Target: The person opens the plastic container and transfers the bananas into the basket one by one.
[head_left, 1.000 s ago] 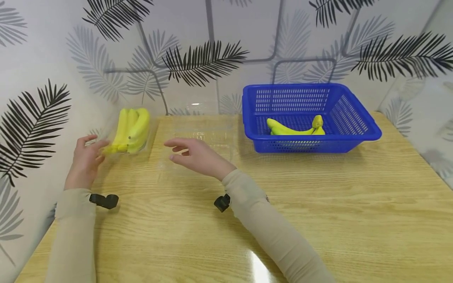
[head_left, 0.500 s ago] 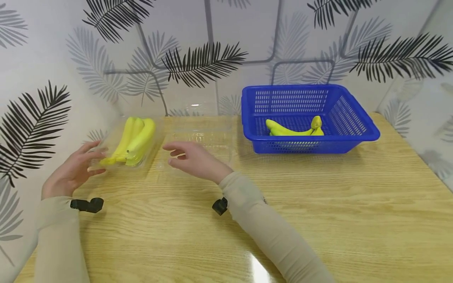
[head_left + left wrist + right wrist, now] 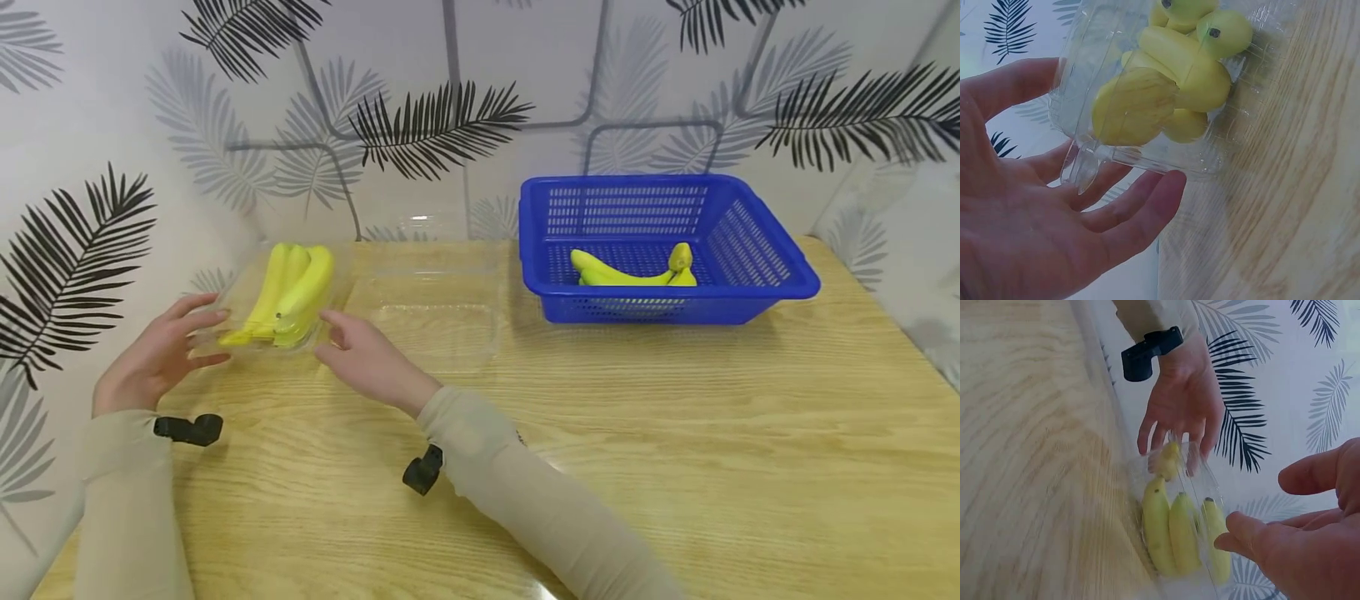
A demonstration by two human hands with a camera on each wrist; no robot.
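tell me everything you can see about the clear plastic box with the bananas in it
The clear plastic box is a thin, see-through clamshell tray with ribbed walls, holding a bunch of yellow bananas whose stem end points toward the person. It sits at the wooden table's far left corner by the leaf-patterned wall. Its empty half lies open to the right. The left hand touches its near end with straight fingers; the right hand reaches its right side.

Landmark: clear tray (image 3: 255, 329) holding a banana bunch (image 3: 288, 292). Its near-left end is blocked by the left hand (image 3: 153, 358), fingers under the rim; its right side by the right hand (image 3: 363, 358), and just right of that by a clear lid (image 3: 438, 312) lying open. Behind the tray stands the wall; the blue basket (image 3: 750, 287) is well to its right, with bare table (image 3: 675, 433) in front of tray and basket.
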